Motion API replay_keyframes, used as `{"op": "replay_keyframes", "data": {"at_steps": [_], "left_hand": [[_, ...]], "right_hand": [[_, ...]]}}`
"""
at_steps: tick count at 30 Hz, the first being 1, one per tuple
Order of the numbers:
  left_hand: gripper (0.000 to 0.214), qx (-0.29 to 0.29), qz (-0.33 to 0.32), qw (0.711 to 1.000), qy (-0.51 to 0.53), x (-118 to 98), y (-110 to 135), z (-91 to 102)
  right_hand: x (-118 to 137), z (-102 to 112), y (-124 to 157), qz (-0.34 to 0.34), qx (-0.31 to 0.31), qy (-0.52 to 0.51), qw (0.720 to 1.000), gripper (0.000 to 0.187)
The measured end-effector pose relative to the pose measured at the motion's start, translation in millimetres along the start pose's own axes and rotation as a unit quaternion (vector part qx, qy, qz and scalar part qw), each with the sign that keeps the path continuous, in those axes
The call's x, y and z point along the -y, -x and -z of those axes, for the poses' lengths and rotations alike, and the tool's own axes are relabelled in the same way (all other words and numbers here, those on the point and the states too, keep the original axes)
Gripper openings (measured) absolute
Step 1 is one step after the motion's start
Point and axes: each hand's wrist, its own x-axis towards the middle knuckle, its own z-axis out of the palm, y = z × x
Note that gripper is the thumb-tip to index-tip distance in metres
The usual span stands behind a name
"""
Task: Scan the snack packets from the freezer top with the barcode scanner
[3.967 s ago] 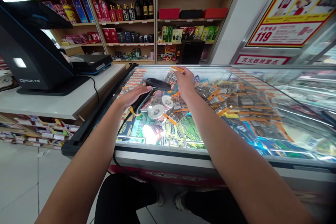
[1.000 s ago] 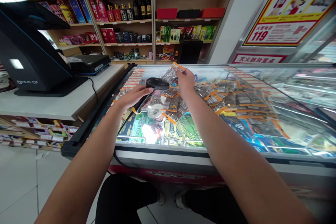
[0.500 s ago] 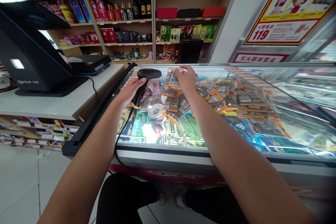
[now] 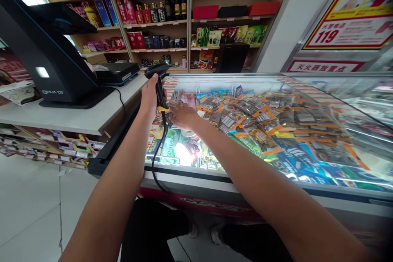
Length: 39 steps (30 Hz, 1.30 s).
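Black, yellow-trimmed scanner [image 4: 159, 90] clasped in the left grip [image 4: 149, 96]; right grip [image 4: 184, 116] loosely spread; poster [image 4: 346, 35] reads "119".

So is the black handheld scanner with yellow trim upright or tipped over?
Upright: the scanner has its head on top, handle running down in the left hand, cable hanging below.

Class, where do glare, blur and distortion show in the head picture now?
Head view: white glare washes out part of the glass-topped case near its front left; head view: the case's right end looks smeared; head view: forearms stretch large toward the bottom edge.
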Motion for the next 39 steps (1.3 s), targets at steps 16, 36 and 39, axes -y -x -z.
{"op": "replay_keyframes", "data": {"at_steps": [16, 36, 39], "left_hand": [[0.046, 0.022, 0.01, 1.0, -0.019, 1, 2, -1.9], [0.043, 0.193, 0.086, 0.977, -0.043, 3, 14, -15.3], [0.045, 0.212, 0.107, 0.971, -0.031, 0, 19, -17.4]], "right_hand": [[-12, -4, -8, -0.09, -0.044, -0.026, 0.995, 0.051], [-84, 43, 17, -0.083, -0.346, -0.174, 0.918, 0.043], [-96, 49, 21, -0.048, -0.387, -0.202, 0.898, 0.038]]}}
